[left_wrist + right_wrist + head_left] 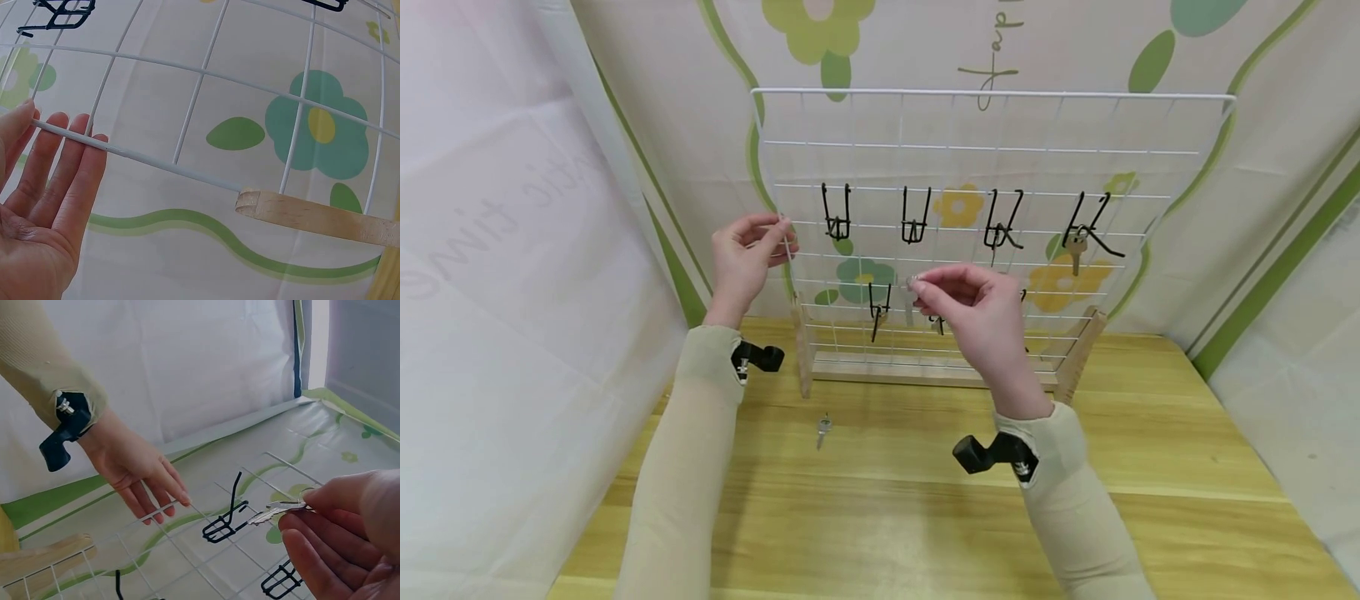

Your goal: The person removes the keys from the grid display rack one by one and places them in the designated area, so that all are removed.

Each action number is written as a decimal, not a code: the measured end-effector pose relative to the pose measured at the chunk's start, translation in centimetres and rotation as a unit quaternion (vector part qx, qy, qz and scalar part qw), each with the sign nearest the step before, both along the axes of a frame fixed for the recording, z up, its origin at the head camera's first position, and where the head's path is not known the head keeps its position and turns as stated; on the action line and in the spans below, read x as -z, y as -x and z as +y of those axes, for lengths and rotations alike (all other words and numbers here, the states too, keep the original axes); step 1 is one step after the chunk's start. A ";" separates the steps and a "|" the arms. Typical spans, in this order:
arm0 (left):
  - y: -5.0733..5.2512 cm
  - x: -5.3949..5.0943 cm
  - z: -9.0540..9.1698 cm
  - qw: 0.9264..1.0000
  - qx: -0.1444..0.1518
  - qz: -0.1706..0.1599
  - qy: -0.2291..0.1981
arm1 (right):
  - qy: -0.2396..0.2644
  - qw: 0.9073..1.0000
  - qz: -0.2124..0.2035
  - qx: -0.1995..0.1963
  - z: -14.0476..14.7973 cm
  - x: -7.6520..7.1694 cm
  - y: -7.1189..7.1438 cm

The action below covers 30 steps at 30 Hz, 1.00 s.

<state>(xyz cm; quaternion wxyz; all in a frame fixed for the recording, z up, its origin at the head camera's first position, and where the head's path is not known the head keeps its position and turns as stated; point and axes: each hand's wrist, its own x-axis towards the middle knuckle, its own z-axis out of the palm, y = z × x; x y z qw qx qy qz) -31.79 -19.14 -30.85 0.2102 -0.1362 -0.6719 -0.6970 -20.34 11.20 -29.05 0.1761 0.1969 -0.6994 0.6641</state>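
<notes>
My right hand (985, 317) pinches a silver key (273, 512) by its small ring between thumb and forefinger, in front of the middle of a white wire grid rack (992, 94). In the right wrist view the key's blade points toward a black hook (220, 530), and whether they touch I cannot tell. At the rack's left edge, my left hand (742, 258) holds the frame wire, thumb on one side and fingertips on the other, as the left wrist view shows. Another key (1076, 250) hangs from the upper right hook (1093, 223).
One loose key (823, 432) lies on the wooden table (865, 517) before the rack. More black hooks (913, 218) sit in two rows on the grid; my right hand partly covers the lower row. Wooden feet (1078, 354) support the rack, and a flower-print cloth (692, 142) hangs behind it.
</notes>
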 end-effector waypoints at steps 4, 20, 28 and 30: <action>0.0 0.1 0.0 1.000 -0.002 0.001 0.001 | -0.017 0.999 -0.030 -0.014 -0.1 1.6 -0.4; -0.2 -0.1 0.0 1.000 -0.002 -0.009 0.008 | -0.060 0.973 -0.207 -0.076 -2.9 13.9 -0.3; -0.2 -0.1 0.0 1.000 -0.002 -0.009 0.007 | -0.037 0.964 -0.261 -0.041 -4.8 20.0 0.2; -0.2 -0.1 0.0 1.000 -0.002 -0.009 0.007 | -0.039 0.960 -0.273 -0.042 -5.3 21.1 0.2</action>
